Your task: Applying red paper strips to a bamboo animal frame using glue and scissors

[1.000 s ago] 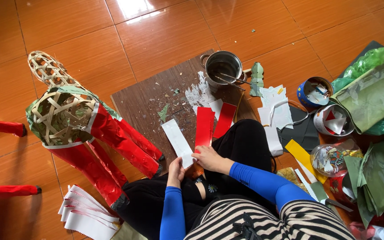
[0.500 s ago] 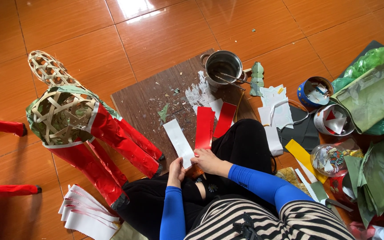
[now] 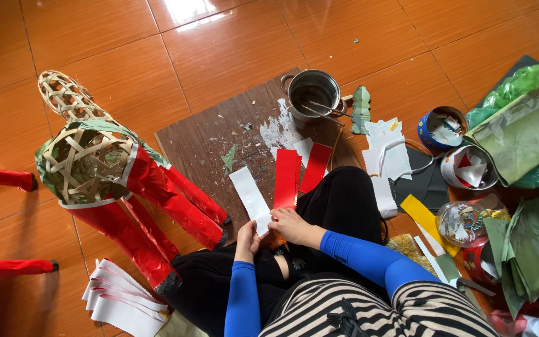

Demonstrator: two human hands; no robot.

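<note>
Left hand (image 3: 247,235): fingers curled shut on the near end of one white strip (image 3: 251,198); the thumb side is hidden, so the exact pinch cannot be told.
Right hand (image 3: 289,224): fingers bent and closed at the near end of a red strip (image 3: 287,178); it appears to pinch it, though the fingertips are partly hidden.
White strip: one, with zigzag edges, lying slantwise over the near edge of the board (image 3: 219,134), its far end pointing away from the person.
Red strips: two, side by side on the board; the second (image 3: 317,167) lies just right of the first and leans right.
Board: one, dark brown, flat on the tiled floor, flecked with paper scraps.
Pot (image 3: 314,93): one, metal, at the board's far corner, with thin sticks inside.
Frame (image 3: 88,159): one woven bamboo animal shape, left of the board, partly wrapped in red and green, with four red legs.
Tins: two round ones, blue (image 3: 441,128) and white (image 3: 468,167), right of the person, holding paper bits.
Paper stack (image 3: 116,296): one fan of white strips by the left knee.
</note>
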